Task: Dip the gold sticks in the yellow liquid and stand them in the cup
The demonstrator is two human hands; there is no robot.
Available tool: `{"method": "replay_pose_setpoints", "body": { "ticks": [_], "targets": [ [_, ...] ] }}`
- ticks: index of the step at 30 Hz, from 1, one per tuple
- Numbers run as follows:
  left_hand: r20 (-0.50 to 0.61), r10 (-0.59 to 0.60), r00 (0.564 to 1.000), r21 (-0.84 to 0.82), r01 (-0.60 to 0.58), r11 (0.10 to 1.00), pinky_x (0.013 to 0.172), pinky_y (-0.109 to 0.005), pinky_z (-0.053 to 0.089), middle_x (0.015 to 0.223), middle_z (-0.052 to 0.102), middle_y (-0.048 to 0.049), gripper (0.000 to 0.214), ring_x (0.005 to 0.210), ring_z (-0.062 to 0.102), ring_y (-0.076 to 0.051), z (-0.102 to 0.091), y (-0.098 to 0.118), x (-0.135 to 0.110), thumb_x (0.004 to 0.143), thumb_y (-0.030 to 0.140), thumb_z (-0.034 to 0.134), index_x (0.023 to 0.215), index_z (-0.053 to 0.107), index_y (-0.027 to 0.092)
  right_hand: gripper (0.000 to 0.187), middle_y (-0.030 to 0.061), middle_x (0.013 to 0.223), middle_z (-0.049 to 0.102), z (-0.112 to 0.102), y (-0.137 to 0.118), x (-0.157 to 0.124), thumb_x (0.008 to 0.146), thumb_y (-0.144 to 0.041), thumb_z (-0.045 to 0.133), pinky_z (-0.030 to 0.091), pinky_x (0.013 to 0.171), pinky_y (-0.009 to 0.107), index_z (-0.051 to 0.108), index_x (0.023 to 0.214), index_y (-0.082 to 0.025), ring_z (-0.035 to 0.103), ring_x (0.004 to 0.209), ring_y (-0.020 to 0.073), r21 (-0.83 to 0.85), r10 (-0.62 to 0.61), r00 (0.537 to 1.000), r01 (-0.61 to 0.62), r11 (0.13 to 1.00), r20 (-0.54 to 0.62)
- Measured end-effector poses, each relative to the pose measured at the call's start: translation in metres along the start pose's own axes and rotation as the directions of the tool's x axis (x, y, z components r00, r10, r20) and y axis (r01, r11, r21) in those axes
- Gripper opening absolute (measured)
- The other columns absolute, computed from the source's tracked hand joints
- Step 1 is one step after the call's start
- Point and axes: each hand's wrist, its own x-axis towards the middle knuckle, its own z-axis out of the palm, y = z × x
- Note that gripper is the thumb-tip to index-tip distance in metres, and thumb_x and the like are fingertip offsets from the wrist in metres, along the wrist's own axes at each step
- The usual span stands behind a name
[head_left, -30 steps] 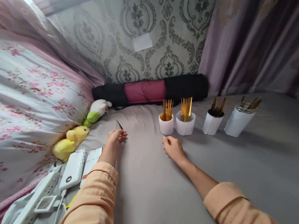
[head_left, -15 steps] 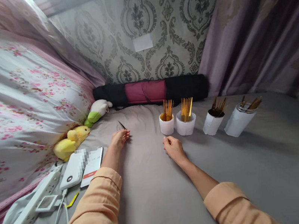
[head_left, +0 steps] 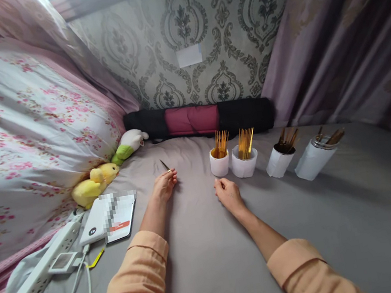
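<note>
My left hand (head_left: 165,186) is closed around a slim, pointed metal tool that looks like tweezers (head_left: 164,165), its tip sticking out forward and left. The hand is low over the grey sheet. My right hand (head_left: 228,193) rests on the sheet as a loose fist, and no object shows in it. Just beyond it stands a white-wrapped cup (head_left: 220,166) with thin golden-brown sticks (head_left: 222,143). Beside that is a wider white-wrapped cup (head_left: 245,167) of similar sticks. Farther right are a white-wrapped can (head_left: 279,165) and a white-wrapped glass jar (head_left: 311,163), both holding darker sticks.
A black and maroon roll (head_left: 193,120) lies against the wall. To the left are plush toys (head_left: 92,186), a white power bank (head_left: 92,224), a phone (head_left: 123,227), a yellow strip (head_left: 96,258) and a power strip (head_left: 29,291) with cables. Curtains hang on both sides.
My left hand has shifted slightly right and nearer to me, with the tool now pointing up more steeply. My right hand has stayed in place. The whole view has shifted slightly.
</note>
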Motion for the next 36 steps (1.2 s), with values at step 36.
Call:
{"method": "replay_pose_setpoints", "body": {
  "ticks": [36],
  "targets": [
    [0.202, 0.095, 0.975, 0.004, -0.098, 0.995, 0.05, -0.018, 0.038, 0.076, 0.061, -0.0046, 0.031, 0.056, 0.051, -0.006, 0.035, -0.065, -0.086, 0.065, 0.029, 0.067, 0.091, 0.064, 0.012, 0.043, 0.0, 0.056, 0.056, -0.008, -0.006, -0.002, 0.078, -0.055, 0.041, 0.035, 0.037, 0.019, 0.058, 0.076, -0.015, 0.046, 0.04, 0.0084, 0.255, 0.086, 0.986, -0.12, 0.959, 0.14]
  ]
}}
